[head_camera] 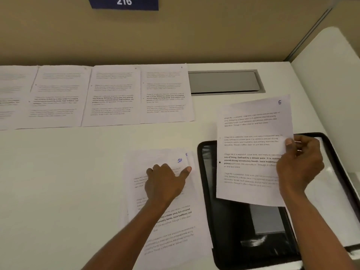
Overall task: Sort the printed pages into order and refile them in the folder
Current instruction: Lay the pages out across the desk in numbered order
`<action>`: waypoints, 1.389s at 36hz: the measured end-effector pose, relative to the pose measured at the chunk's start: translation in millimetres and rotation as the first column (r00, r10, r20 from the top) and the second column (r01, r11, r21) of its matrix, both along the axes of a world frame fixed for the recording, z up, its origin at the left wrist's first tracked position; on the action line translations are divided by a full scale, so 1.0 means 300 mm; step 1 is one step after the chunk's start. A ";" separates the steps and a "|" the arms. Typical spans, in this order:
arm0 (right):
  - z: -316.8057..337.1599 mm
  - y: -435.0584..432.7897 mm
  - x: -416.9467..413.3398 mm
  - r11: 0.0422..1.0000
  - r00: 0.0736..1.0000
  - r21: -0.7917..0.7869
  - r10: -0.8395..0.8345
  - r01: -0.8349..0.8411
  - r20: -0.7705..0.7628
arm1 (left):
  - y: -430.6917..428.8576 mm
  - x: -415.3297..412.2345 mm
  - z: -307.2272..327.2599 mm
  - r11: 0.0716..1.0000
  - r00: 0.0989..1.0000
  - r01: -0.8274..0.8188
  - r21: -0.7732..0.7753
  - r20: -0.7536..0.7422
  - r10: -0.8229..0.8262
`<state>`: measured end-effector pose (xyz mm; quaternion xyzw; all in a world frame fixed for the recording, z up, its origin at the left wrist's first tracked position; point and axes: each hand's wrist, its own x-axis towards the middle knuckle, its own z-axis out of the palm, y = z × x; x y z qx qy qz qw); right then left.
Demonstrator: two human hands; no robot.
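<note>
Over black folder, printed page, blue handwritten number, in right hand

Top of the frame, a dark blue rectangular sign reads "216" in white numerals. Centre right, the raised white printed sheet carries a blue handwritten numeral in its top right corner, a 5 or a 6, too close to call. Its bold lines come through: "way of living. Defined by a slower pace", then "around strong community bonds, local tradition". Lower centre, the pile of white printed pages shows a blue handwritten "10" on top, and there's a "5" on a corner peeking out just beside it. Upper left, the row of white sheets: print too blurred to read.
</note>
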<state>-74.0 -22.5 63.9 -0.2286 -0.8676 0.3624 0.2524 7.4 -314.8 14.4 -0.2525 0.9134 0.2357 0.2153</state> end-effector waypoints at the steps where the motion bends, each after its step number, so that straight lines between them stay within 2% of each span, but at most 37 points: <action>1: 0.002 0.010 -0.021 1.000 1.000 -0.024 -0.002 0.002 0.002 | 0.009 -0.010 0.010 0.997 0.999 0.050 -0.051 0.018 -0.049; 3: 0.003 0.022 -0.059 0.998 1.000 -0.071 0.003 -0.002 0.009 | 0.034 -0.033 0.033 0.985 0.992 0.128 -0.115 0.023 -0.126; 5: -0.006 0.031 -0.097 0.993 1.000 -0.115 0.020 -0.018 0.015 | 0.070 -0.066 0.058 0.987 0.992 0.125 -0.097 0.007 -0.125; 10: -0.055 0.038 -0.222 0.971 0.996 -0.232 0.073 -0.060 0.047 | 0.190 -0.204 0.105 0.979 0.997 0.000 0.202 -0.074 0.015; 16: -0.104 0.041 -0.395 0.949 0.990 -0.301 0.126 -0.099 0.070 | 0.270 -0.383 0.085 0.925 0.986 -0.066 0.373 -0.115 0.117; 21: -0.153 0.040 -0.545 0.927 0.980 -0.342 0.189 -0.156 0.067 | 0.292 -0.529 0.085 0.784 0.926 -0.231 0.576 -0.116 0.359; 23: -0.176 0.035 -0.603 0.912 0.974 -0.372 0.214 -0.173 0.072 | 0.290 -0.580 0.085 0.760 0.894 -0.276 0.589 -0.133 0.429; 28: -0.214 0.010 -0.737 0.890 0.963 -0.405 0.259 -0.208 0.074 | 0.262 -0.698 0.056 0.745 0.812 -0.385 0.545 -0.184 0.554; 34: -0.249 -0.032 -0.873 0.878 0.941 -0.402 0.322 -0.258 0.101 | 0.227 -0.827 0.033 0.802 0.764 -0.417 0.427 -0.314 0.564; 42: -0.303 -0.088 -1.025 0.867 0.899 -0.349 0.420 -0.357 0.123 | 0.198 -0.978 0.012 0.899 0.824 -0.418 0.133 -0.362 0.437; 50: -0.371 -0.123 -1.082 0.874 0.864 -0.178 0.478 -0.452 0.155 | 0.178 -1.037 -0.040 0.929 0.890 -0.346 -0.129 -0.359 0.282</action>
